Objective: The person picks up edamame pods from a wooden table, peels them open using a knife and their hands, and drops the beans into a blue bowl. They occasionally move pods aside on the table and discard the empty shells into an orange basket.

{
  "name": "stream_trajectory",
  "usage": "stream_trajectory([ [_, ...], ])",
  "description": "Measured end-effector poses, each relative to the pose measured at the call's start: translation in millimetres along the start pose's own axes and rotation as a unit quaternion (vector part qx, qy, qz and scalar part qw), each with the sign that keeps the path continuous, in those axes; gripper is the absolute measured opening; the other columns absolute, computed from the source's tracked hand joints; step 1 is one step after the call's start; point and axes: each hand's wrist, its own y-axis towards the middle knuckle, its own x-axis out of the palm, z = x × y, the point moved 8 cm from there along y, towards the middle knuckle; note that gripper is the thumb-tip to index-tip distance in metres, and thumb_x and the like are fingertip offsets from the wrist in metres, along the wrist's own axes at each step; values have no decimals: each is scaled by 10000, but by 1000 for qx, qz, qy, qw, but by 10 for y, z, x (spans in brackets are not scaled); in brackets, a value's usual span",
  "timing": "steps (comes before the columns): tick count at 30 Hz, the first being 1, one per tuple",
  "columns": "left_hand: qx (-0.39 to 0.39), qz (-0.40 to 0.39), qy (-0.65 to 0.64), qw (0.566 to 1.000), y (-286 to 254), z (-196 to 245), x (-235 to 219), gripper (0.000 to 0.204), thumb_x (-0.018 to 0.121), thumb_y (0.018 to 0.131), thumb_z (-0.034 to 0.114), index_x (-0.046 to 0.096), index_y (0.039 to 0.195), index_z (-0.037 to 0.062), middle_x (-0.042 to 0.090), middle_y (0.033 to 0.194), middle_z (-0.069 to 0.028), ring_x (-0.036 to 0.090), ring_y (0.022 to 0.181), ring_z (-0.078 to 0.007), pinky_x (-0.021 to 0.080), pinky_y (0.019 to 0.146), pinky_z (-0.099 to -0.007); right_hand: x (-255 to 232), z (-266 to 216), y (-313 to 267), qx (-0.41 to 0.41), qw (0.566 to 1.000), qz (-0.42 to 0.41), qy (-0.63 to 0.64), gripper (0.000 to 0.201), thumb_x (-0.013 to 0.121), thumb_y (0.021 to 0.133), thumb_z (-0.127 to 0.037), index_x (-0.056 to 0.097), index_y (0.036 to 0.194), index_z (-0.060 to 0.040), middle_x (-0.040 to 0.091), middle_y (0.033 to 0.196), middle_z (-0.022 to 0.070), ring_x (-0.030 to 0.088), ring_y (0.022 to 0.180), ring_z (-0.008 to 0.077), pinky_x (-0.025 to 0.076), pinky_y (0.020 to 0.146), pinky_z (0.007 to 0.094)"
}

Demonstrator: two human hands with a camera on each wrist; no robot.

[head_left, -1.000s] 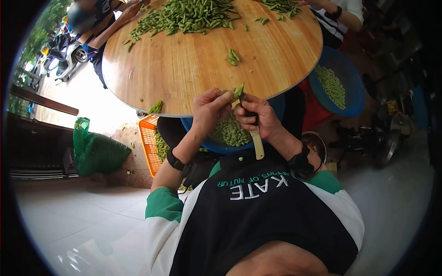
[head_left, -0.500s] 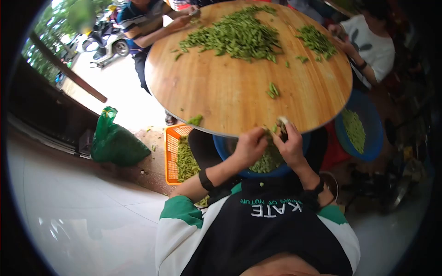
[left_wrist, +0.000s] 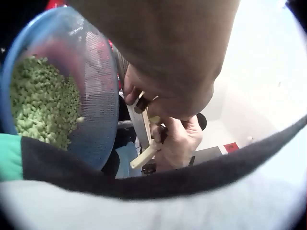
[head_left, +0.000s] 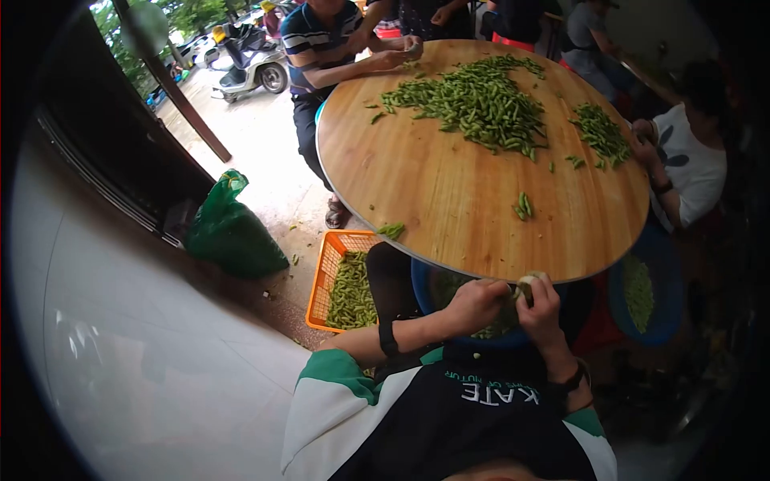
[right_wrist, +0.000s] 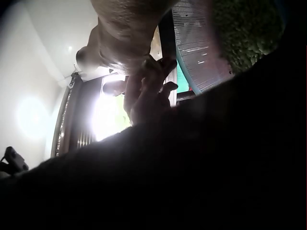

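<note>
My left hand (head_left: 479, 307) and right hand (head_left: 543, 309) meet at the table's near edge, fingers curled in toward each other. The right hand grips a knife, its cream handle (left_wrist: 145, 155) sticking out below the fist in the left wrist view; the blade is mostly hidden. Between the hands, a bit of a green soybean pod (left_wrist: 154, 119) shows at the left fingertips, which pinch it. Beneath the hands sits a blue basin (head_left: 421, 289), partly covered by the forearms. Shelled beans (left_wrist: 43, 100) lie in a blue mesh-walled basin in the left wrist view.
Pods are heaped on the round wooden table (head_left: 433, 200), with a smaller pile (head_left: 600, 132) at right. An orange basket (head_left: 321, 280) of pods and a green bag (head_left: 233, 236) stand at left. Another blue basin (head_left: 678, 280) stands at right. Other people sit around the table.
The head view has swung left and up, so table and hands appear lower and farther right. The hands stay together; the knife handle, plain earlier, is now hidden in the head view.
</note>
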Motion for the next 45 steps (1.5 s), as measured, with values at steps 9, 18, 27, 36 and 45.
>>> stream_trajectory([
  [9, -15, 39, 203, 978, -285, -94, -1094, 277, 504, 714, -86, 643, 927, 24, 606, 823, -169, 612, 761, -360, 488, 644, -404, 7, -86, -100, -46, 998, -18, 30, 203, 672, 718, 23, 590, 904, 19, 567, 826, 173, 582, 758, 382, 488, 667, 413],
  [18, 46, 2, 198, 979, 737, -103, -900, 264, 549, 763, -19, 648, 995, 55, 592, 915, -158, 560, 899, -359, 473, 764, -427, 20, 229, -102, 117, 985, -14, 127, 219, 698, 806, -126, 578, 941, -2, 612, 782, 164, 615, 685, 333, 493, 610, 373],
  [27, 66, -98, 263, 958, 1619, -857, 142, 143, 591, 835, 115, 649, 943, 42, 597, 956, -154, 570, 950, -352, 481, 793, -411, 29, 488, -226, 294, 897, -39, 327, 326, 527, 936, -195, 526, 1182, 19, 602, 751, 58, 548, 655, 97, 449, 550, 263],
  [36, -239, -147, -188, 941, 1009, -546, 88, 118, 582, 893, 109, 624, 931, 5, 623, 746, -58, 569, 557, -155, 448, 499, -284, 177, 671, -202, 348, 797, -9, 494, 339, 467, 972, -154, 450, 1269, 8, 578, 835, 62, 504, 601, 72, 378, 437, 195],
  [45, -292, -90, -401, 864, 560, -520, 139, 104, 598, 901, 103, 615, 927, 4, 590, 707, -6, 475, 547, -57, 365, 501, -203, 316, 362, -87, 312, 683, -40, 659, 300, 491, 968, -147, 484, 1225, 8, 577, 830, 53, 473, 570, 58, 370, 429, 177],
])
